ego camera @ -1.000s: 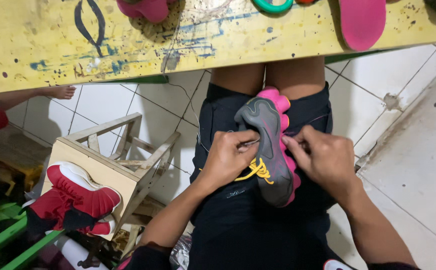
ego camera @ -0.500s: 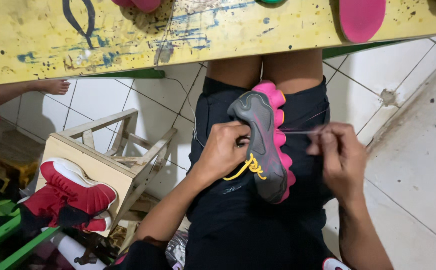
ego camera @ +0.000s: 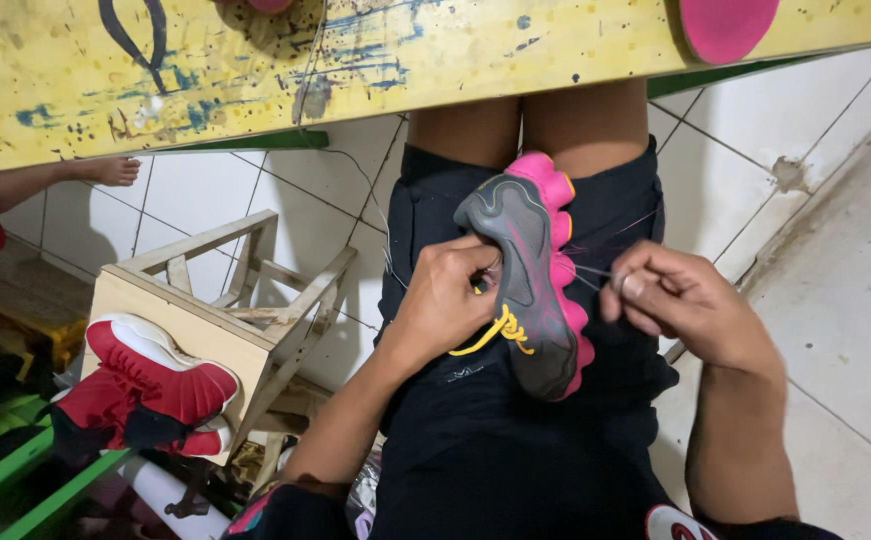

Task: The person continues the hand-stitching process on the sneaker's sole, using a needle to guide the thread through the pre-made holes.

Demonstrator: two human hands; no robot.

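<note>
Hands over the lap, left hand clamped on grey-and-pink shoe from nine o'clock, right hand at three o'clock, fingertips pinching taut thread running to the sole edge.

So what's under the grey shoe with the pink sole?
The grey shoe with the pink bumpy sole lies on the person's lap, on black shorts. The left hand grips its side; the right hand pulls a thin thread. The shoe hides the lap beneath it.
</note>
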